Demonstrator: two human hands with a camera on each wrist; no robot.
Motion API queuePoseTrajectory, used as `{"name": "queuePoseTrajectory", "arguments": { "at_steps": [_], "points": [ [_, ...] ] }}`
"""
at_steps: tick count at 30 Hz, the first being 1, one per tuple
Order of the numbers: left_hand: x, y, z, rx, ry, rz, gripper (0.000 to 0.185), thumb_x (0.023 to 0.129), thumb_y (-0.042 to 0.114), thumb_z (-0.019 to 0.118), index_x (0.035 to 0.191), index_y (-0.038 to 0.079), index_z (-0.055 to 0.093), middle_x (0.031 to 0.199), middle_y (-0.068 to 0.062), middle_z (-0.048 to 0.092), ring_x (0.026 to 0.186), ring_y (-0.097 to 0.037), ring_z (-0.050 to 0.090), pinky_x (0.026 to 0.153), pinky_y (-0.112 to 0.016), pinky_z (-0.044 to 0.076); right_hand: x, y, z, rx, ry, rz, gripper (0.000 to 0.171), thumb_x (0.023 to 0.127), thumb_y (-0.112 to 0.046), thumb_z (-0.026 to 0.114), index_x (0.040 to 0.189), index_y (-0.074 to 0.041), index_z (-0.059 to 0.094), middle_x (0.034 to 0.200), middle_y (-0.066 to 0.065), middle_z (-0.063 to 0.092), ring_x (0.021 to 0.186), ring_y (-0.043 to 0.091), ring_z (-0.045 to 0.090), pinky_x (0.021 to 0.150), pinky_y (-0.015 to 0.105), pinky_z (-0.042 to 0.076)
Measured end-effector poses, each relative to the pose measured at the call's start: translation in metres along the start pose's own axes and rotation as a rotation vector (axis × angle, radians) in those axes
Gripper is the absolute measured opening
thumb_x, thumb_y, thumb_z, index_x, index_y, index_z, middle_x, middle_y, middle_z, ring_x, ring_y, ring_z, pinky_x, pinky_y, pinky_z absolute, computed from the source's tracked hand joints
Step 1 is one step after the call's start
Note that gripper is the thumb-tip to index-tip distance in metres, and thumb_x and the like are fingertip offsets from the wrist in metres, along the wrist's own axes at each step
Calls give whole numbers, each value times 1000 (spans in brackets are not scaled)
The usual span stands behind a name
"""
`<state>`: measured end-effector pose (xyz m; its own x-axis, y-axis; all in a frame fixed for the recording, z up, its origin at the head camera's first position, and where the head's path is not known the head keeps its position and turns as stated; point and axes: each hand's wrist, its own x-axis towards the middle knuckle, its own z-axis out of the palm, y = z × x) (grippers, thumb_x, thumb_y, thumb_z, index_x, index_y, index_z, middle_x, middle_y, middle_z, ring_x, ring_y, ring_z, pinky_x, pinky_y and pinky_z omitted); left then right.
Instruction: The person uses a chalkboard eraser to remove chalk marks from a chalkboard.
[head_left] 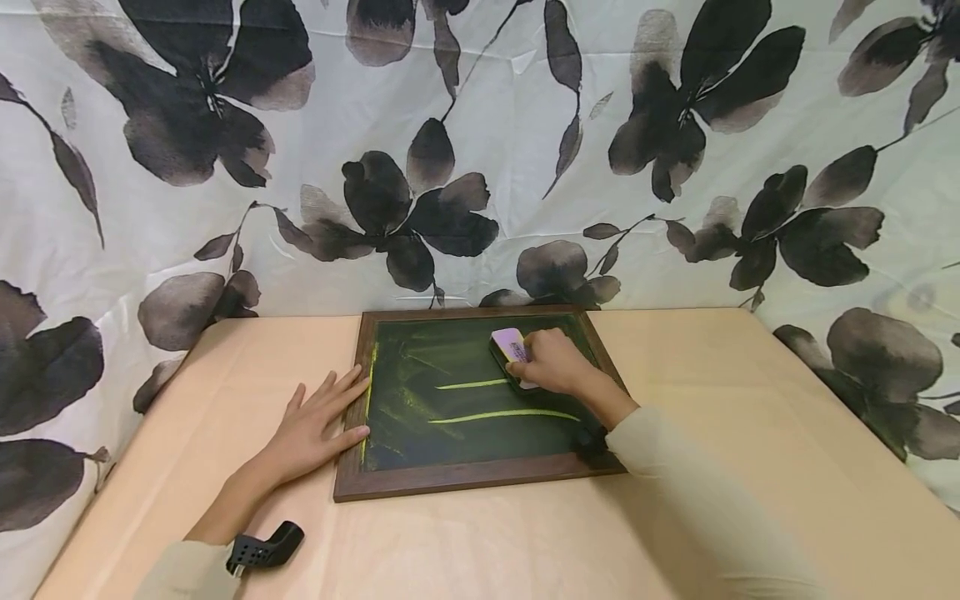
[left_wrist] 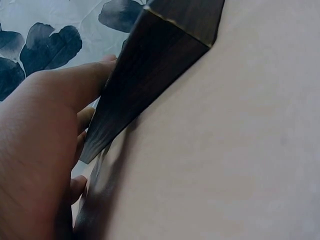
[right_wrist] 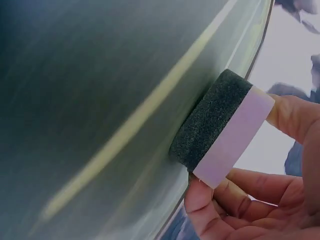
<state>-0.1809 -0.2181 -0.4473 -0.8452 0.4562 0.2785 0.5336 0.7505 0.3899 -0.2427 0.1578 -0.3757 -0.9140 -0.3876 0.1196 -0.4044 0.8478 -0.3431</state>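
A chalkboard (head_left: 480, 442) with a dark wooden frame lies on the table, bearing two yellow chalk lines and yellow smears at its left. My right hand (head_left: 558, 362) grips a chalkboard eraser (right_wrist: 235, 135), lilac on top with a dark felt underside, between thumb and fingers. In the right wrist view the felt is right at the board's surface, beside a thick yellow line (right_wrist: 135, 120). My left hand (head_left: 315, 429) lies with fingers spread on the left side of the frame (left_wrist: 145, 65), thumb near the lower corner.
The pale wooden table (head_left: 480, 550) extends around the board. Behind it hangs a white cloth (head_left: 540, 108) with dark flower prints. A black band with a curved piece (head_left: 266, 546) sits on the left wrist.
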Motion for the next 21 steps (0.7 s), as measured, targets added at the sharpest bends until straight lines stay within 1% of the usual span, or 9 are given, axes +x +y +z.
{"name": "queuePoseTrajectory", "arguments": {
  "at_steps": [2,9,14,18,21],
  "points": [
    [0,-1,-1,-4,-2,-1,70,90,47,60,150,17,37,157,-8,24,141,-42,17,104,-69,1,6,-12,4,-10,-6,-9,28,84,-30,70,76,-3,68,54,-2,57,45,12,52,42,26,39],
    [2,-2,-3,-15,-14,-4,70,91,46,59,149,16,37,157,-9,23,141,-42,16,104,-69,1,28,-52,21,-1,-41,-17,29,85,-31,70,77,-4,68,56,-2,57,49,13,54,45,27,41],
    [3,-3,-5,-20,-9,-2,69,90,45,60,149,15,38,156,-10,24,140,-43,17,104,-69,1,42,-76,33,-15,-56,-44,28,85,-34,70,76,-8,67,59,-3,57,53,12,54,48,26,42],
    [4,-4,-5,-24,-16,3,69,90,45,60,148,15,39,156,-10,24,140,-43,17,104,-69,1,49,-92,40,-6,-81,-77,27,85,-34,70,76,-9,65,61,-3,56,54,11,54,48,25,42],
    [5,-5,-5,-26,-21,7,69,91,45,60,149,15,38,156,-9,24,140,-43,17,104,-69,1,51,-102,43,-13,-93,-109,28,85,-35,70,78,-8,66,63,-2,56,54,11,54,48,25,43]
  ]
}}
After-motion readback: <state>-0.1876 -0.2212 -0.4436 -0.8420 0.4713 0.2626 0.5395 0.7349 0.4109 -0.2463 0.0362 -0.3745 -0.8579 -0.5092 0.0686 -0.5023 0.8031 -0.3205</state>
